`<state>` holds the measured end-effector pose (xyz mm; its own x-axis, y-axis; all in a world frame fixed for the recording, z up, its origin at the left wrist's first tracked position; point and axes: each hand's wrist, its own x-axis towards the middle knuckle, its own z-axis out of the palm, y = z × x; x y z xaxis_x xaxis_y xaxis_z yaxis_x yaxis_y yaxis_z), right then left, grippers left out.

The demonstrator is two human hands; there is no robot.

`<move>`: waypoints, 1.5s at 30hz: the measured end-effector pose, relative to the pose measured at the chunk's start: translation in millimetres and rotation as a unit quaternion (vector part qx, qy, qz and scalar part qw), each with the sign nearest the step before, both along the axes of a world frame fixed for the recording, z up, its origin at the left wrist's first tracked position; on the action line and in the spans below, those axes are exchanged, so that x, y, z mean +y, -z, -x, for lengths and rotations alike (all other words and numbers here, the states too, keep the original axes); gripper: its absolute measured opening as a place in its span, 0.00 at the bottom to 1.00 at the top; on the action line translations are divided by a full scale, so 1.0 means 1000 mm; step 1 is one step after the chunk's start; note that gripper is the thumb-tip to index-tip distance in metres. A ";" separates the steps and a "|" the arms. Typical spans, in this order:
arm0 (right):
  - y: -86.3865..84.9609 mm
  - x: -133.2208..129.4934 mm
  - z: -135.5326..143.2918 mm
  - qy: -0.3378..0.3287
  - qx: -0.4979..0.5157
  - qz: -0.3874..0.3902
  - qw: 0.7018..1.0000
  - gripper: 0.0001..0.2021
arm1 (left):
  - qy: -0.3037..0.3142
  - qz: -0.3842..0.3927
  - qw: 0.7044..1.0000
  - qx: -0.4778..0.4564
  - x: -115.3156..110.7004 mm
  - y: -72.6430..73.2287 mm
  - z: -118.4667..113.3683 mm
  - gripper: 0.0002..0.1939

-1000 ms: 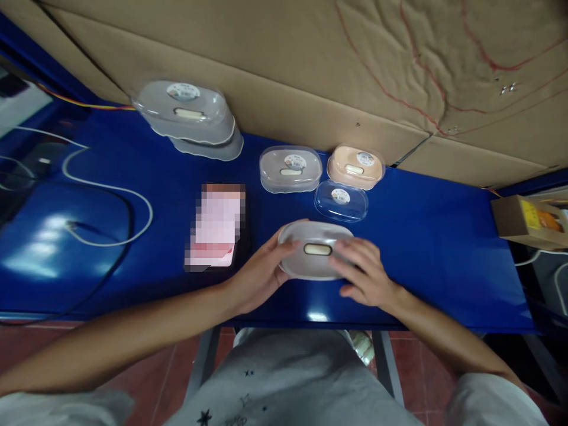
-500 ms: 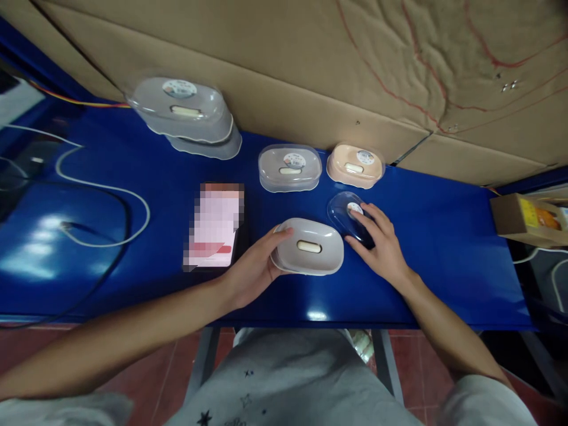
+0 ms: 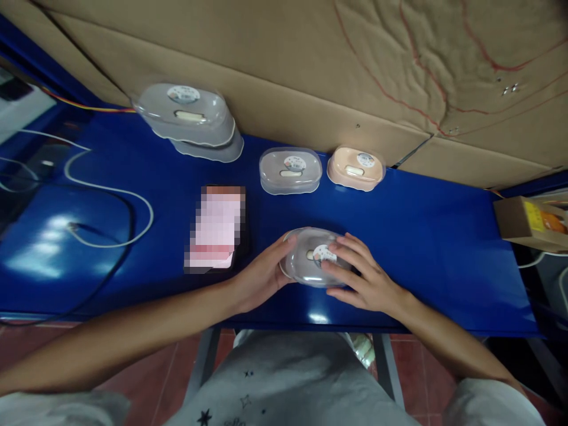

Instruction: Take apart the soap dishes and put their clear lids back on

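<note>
My left hand (image 3: 265,275) grips the left end of a grey oval plastic box (image 3: 287,260), thumb on its rim. A clear domed lid (image 3: 306,275) with a round printed label (image 3: 322,255) lies over the box. My right hand (image 3: 366,275) holds the lid's right side, fingers bent over its top and partly hiding the label. Through the lid shows a small cream-coloured piece in the box's middle. Whether the lid sits fully down on the rim cannot be made out.
A lidded grey box (image 3: 290,177) and a lidded peach box (image 3: 356,171) stand along the cardboard wall (image 3: 284,100). Stacked larger grey boxes (image 3: 186,118) are at back left. A phone (image 3: 215,228) lies left of my hands on the blue table (image 3: 435,254), near cables (image 3: 151,204).
My right hand has lifted the clear lid off the table and brought it left onto the grey box. My left hand keeps its grip, with the box slightly nearer me.
</note>
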<state>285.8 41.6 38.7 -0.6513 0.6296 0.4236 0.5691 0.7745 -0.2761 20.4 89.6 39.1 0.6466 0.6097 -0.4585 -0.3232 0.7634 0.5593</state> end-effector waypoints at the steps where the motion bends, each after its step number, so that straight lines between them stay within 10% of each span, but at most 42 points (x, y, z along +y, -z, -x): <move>1: -0.001 0.001 -0.001 -0.006 -0.005 0.000 1.000 0.29 | 0.003 -0.002 1.000 0.000 0.000 0.001 0.000 0.27; 11: 0.004 0.001 -0.002 0.004 -0.023 -0.005 1.000 0.32 | 0.023 -0.040 0.998 0.034 0.001 0.002 0.000 0.31; 15: 0.009 0.010 -0.013 0.033 -0.003 0.011 0.999 0.36 | 0.011 -0.208 0.969 0.129 0.001 0.003 0.002 0.37; 17: 0.009 0.017 -0.023 0.069 0.000 0.017 0.998 0.36 | -0.014 -0.382 0.903 0.196 0.004 0.002 0.005 0.41; 23: 0.001 0.034 -0.048 0.214 -0.076 -0.031 0.973 0.24 | 0.013 -0.710 0.541 0.451 0.042 -0.027 0.004 0.43; 28: -0.006 0.031 -0.048 0.358 -0.069 -0.111 0.925 0.15 | 0.060 -0.679 0.431 0.592 0.097 -0.041 -0.014 0.39; 34: -0.008 0.013 -0.026 0.247 -0.034 -0.149 0.957 0.20 | 0.130 -0.670 0.456 0.571 0.083 -0.037 -0.016 0.32; 40: 0.000 0.003 -0.007 0.074 -0.071 -0.101 0.990 0.19 | 0.117 -0.634 0.635 0.426 0.046 -0.045 -0.003 0.31; 45: 0.005 0.003 0.000 0.025 -0.106 -0.064 0.992 0.18 | 0.034 -0.632 0.605 0.483 0.079 -0.035 -0.006 0.32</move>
